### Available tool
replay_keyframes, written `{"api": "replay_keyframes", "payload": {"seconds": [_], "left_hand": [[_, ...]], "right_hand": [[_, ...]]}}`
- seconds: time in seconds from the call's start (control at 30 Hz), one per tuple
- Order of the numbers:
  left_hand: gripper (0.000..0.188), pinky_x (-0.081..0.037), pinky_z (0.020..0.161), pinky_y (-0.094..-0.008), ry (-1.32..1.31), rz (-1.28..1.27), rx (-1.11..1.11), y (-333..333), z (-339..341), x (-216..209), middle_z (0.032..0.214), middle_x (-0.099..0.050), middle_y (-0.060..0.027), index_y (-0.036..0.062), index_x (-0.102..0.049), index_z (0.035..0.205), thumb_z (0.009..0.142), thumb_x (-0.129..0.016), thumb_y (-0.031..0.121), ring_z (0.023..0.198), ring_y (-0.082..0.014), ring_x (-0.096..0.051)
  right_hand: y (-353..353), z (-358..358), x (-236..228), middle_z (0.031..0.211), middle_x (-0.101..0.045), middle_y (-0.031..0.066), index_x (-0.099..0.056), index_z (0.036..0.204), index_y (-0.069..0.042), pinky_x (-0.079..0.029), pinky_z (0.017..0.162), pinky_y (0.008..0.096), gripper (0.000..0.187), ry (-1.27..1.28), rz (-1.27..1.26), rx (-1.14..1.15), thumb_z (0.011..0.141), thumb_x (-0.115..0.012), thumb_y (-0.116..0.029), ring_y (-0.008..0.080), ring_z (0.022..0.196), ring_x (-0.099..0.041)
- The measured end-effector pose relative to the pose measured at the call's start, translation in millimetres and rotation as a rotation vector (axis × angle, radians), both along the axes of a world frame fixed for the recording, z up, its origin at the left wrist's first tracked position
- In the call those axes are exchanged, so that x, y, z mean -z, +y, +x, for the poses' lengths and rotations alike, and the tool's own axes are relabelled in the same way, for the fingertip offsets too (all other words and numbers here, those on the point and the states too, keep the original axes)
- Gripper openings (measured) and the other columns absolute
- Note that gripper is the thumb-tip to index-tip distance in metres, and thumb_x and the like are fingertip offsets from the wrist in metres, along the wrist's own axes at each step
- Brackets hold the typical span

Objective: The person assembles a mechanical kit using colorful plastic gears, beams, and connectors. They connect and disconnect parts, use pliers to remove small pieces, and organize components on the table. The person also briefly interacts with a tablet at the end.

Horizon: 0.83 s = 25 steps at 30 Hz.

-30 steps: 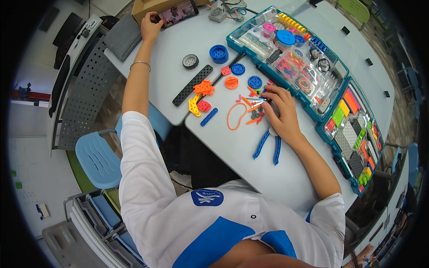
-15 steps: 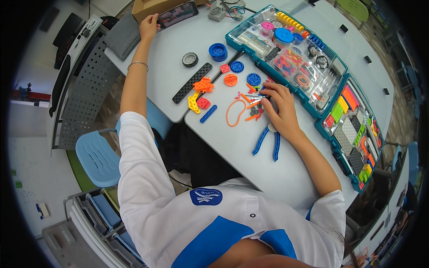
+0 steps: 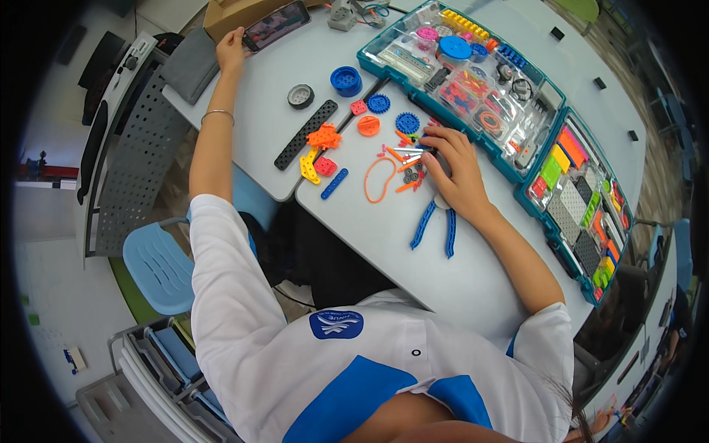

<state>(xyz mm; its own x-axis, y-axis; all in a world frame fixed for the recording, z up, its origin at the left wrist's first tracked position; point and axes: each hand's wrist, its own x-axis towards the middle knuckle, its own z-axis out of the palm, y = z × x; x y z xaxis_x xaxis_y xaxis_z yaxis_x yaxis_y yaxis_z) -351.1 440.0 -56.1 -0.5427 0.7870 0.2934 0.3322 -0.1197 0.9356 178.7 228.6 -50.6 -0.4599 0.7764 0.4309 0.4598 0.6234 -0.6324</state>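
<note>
My left hand (image 3: 230, 52) is closed on the near edge of a phone (image 3: 277, 26), which stands tilted by a cardboard box (image 3: 221, 16). My right hand (image 3: 459, 168) arches over a pile of small parts, its thumb apart from the bent fingers. Something dark beneath the palm is mostly hidden. Beside the fingertips lie silver rods (image 3: 410, 154), orange pegs (image 3: 396, 153) and dark round bushings (image 3: 410, 176). An orange rubber band (image 3: 379, 181) is left of the pile. Below the right hand lies a blue two-legged piece (image 3: 422, 225) with a pale round end.
Blue gears (image 3: 407, 122), a blue wheel hub (image 3: 346, 81), a grey ring (image 3: 300, 96), a long black beam (image 3: 306, 134) and orange parts (image 3: 323, 136) lie leftward. A teal parts case (image 3: 484, 122) stands open at the far right. Light blue chair (image 3: 157, 266) at left.
The whole view has shifted slightly, moving the table things left and up. My left hand stays at the phone, and my right hand stays over the small parts.
</note>
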Motion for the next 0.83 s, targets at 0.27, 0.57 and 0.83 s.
{"api": "replay_keyframes", "payload": {"seconds": [0.27, 0.57, 0.83], "left_hand": [[0.033, -0.064, 0.072, -0.0455, -0.297, 0.089, 0.157, -102, 61, -37, 0.103, -0.064, -0.0113, -0.0042, -0.06, 0.108, 0.1, -0.059, 0.027, 0.093, -0.0249, -0.065], [0.034, -0.057, 0.093, -0.0469, -0.865, 0.031, 0.335, -262, 226, -13, 0.116, -0.063, -0.0142, 0.0004, -0.055, 0.118, 0.104, -0.047, 0.03, 0.108, -0.0292, -0.064], [0.029, -0.061, 0.078, -0.048, -0.801, 0.251, 0.042, -338, 301, 7, 0.118, -0.06, -0.016, 0.0036, -0.048, 0.123, 0.105, -0.047, 0.026, 0.11, -0.0303, -0.062]], "right_hand": [[-2, 1, 2, 0.123, -0.06, 0.0103, -0.064, 0.112, -0.004, -0.037, 0.098, 0.0395, 0.026, 0.057, 0.064, 0.026, 0.091, -0.063, -0.019, 0.0277, 0.117, -0.052], [-23, -65, -32, 0.125, -0.061, 0.0116, -0.049, 0.136, -0.003, -0.049, 0.09, 0.0334, 0.046, 0.625, -0.705, -0.359, 0.096, -0.061, -0.023, 0.0192, 0.113, -0.058], [-34, -101, -17, 0.137, -0.053, 0.015, -0.031, 0.147, -0.003, -0.049, 0.1, 0.0371, 0.068, 0.601, -1.006, -0.652, 0.089, -0.067, -0.007, 0.0217, 0.124, -0.054]]}}
